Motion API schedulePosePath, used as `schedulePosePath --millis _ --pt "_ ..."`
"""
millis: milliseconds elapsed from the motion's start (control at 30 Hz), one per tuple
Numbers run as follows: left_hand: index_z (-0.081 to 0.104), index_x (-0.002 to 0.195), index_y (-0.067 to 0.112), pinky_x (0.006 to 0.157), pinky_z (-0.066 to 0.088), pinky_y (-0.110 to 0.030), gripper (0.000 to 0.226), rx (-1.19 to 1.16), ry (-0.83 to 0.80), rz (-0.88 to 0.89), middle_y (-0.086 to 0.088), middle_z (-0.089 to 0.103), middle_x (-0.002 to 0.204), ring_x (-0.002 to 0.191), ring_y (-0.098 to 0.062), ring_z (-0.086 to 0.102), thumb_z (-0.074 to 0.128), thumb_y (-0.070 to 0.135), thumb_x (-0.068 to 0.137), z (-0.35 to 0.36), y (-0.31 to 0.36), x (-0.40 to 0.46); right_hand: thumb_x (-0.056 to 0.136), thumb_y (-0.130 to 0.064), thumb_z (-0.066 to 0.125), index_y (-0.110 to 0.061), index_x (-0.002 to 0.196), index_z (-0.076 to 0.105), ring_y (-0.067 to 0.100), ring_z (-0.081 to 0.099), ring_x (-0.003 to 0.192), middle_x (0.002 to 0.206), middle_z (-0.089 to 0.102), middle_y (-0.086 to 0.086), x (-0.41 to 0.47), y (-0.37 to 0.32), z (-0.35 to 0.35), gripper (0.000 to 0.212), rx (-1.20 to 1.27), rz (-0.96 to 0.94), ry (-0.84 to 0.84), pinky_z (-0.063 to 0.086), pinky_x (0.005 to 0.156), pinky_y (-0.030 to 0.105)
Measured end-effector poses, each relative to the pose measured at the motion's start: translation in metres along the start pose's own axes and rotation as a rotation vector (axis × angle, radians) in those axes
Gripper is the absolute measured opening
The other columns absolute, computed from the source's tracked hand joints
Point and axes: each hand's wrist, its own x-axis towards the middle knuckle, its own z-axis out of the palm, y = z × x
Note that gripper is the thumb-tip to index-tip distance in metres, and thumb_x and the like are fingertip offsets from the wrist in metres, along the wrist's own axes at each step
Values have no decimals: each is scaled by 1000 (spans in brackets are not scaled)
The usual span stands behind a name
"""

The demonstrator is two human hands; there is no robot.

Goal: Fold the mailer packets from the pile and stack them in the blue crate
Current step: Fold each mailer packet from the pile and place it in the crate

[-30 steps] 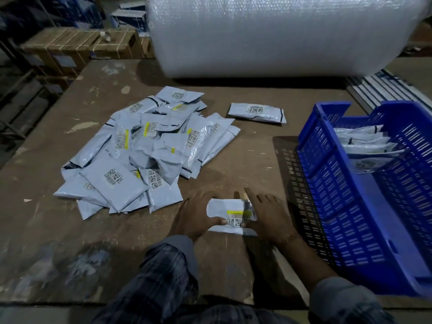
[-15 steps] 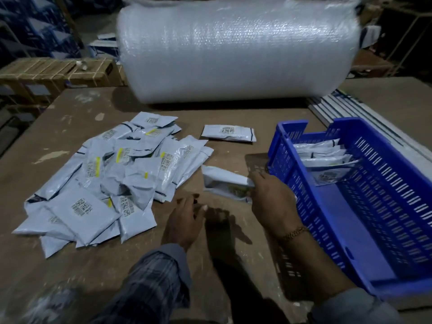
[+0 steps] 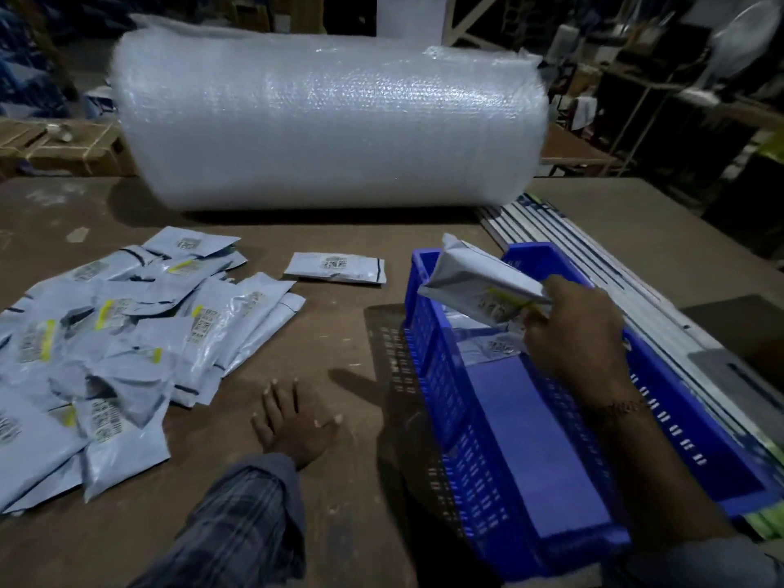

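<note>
Right hand [image 3: 572, 333] is raised over the far end of the blue crate [image 3: 475, 468], fingers curled round one end of a folded mailer packet [image 3: 479, 282]; the packet tilts, its free end pointing up and to the left above the crate's far left corner. Yellow strip and printed code visible on the packet's near face, next to the fingers. Inside the crate, under the hand, a few pale packets [image 3: 492, 345] lie at the far end; how many cannot be told, partly hidden and blurred. Near part of the crate floor shows bare blue. Left hand [image 3: 297, 422] lies flat on the brown table [image 3: 339, 341], palm down, fingers spread and straight, holding nothing; it sits between the pile and the crate, touching neither. Plaid sleeve [image 3: 237, 528] runs back from it toward the near edge. Pile of unfolded mailer packets [image 3: 127, 341] covers the left of the table, overlapping loosely, labels facing up on most. One single packet [image 3: 335, 268] lies apart, far of the left hand, between pile and crate. Large roll of bubble wrap [image 3: 326, 125] lies on its side across the far table. Flat striped boards [image 3: 594, 265] lie right of the crate.
</note>
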Motion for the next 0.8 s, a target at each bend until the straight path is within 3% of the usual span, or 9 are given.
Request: schedulePosePath --millis 100,200,400,533,633,800 --pt "-20 166 29 126 -10 -59 117 32 -35 -32 -8 -36 170 158 -30 -31 43 90 87 0 -1 3 84 -21 68 -11 98 63 44 60 92 91 69 19 21 48 16 18 -191 70 -23 49 85 51" --pt "-24 164 28 125 -13 -58 118 39 -119 -29 -9 -40 167 156 -32 -35 43 89 89 -10 4 0 84 -24 72 -11 102 63 46 60 98 97 69 21 42 85 40 24 -275 117 -169 49 88 52" --pt "-26 163 35 125 -16 -58 122 20 -127 -59 -5 -44 165 155 -28 -37 46 94 83 -7 2 6 83 -28 73 -24 112 72 40 63 108 110 72 11 56 105 107 30 -248 -126 -456 51 93 48" --pt "-33 159 36 124 -18 -57 122 19 -206 -33 -6 -51 160 152 -30 -42 47 91 86 -16 3 4 72 -33 86 -24 110 77 40 60 101 102 69 13 60 111 157 40 -300 -252 -440 50 88 45" --pt "-32 160 36 125 -16 -58 121 39 -207 -34 -7 -49 161 152 -31 -41 46 91 86 -16 2 6 60 -29 91 -16 96 80 40 60 92 89 70 15 60 115 176 40 -309 -283 -365 47 86 48" --pt "-34 159 37 125 -16 -58 123 66 -226 -33 -8 -50 161 151 -31 -42 44 95 83 -13 -3 11 65 -28 87 -12 93 73 37 55 91 89 68 14 59 113 175 36 -337 -269 -269 39 81 45"
